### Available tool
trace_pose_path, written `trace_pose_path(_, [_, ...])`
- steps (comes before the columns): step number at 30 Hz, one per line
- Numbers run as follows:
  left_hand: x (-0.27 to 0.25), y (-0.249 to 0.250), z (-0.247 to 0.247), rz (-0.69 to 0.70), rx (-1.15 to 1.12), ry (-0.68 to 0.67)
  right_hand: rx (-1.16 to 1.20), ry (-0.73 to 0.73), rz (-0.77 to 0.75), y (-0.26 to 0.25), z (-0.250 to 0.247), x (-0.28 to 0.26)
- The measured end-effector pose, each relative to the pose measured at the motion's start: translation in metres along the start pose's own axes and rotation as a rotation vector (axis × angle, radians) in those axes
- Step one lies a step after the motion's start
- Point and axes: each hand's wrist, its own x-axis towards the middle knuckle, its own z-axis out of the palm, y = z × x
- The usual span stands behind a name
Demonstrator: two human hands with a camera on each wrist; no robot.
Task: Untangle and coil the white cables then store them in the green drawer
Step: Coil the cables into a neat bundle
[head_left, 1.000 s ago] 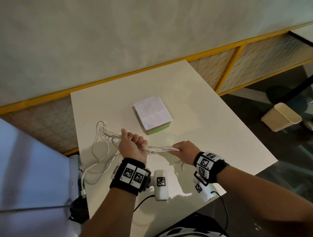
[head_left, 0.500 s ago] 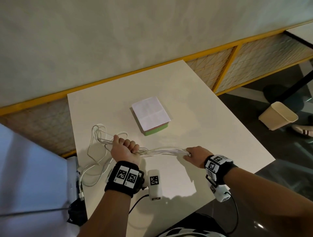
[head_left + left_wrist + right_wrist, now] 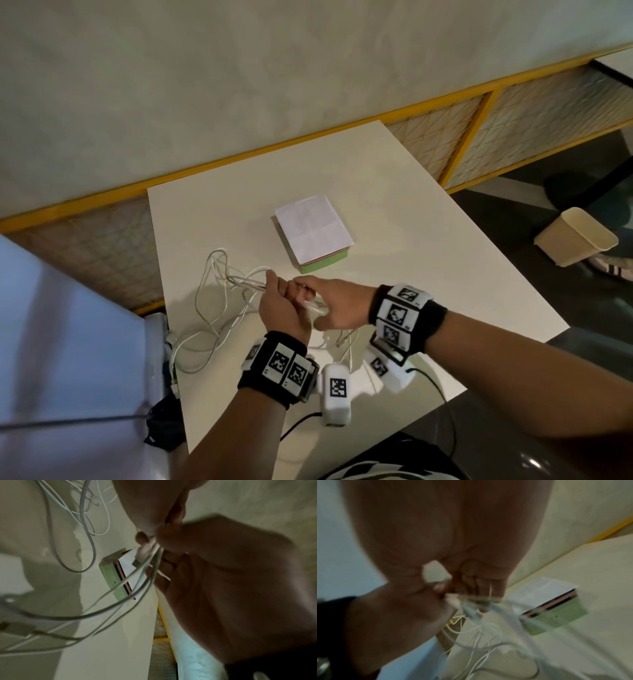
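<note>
Both the left hand [image 3: 279, 308] and right hand [image 3: 337, 306] clamp the thin white cables [image 3: 219, 308] near the flat green drawer [image 3: 325, 265]. Each loop should match the others.

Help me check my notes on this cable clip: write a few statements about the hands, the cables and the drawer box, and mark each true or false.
1. Both hands hold the white cables. True: the left hand and right hand meet on one bundle.
2. The cables are already coiled. False: loose loops sprawl over the white table.
3. A white paper lies on the green drawer box. True.
4. The green drawer stands open. False: it looks shut.
5. A beige bin stands on the table. False: it is on the floor.
</note>
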Motion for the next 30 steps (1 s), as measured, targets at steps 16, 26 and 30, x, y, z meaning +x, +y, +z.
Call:
trace_pose_path(16, [0.009, 0.018, -0.018, -0.194, -0.091, -0.084, -0.469, 0.200, 0.149, 0.012, 0.018, 0.002])
trace_pose_path(26, [0.031, 0.061, -0.042, -0.139, -0.216, 0.046, -0.500, 0.135, 0.225, 0.058, 0.004, -0.025])
trace_pose_path(30, [0.033, 0.059, -0.036, -0.114, -0.167, 0.035, -0.505, 0.146, 0.219, 0.064, 0.003, -0.028])
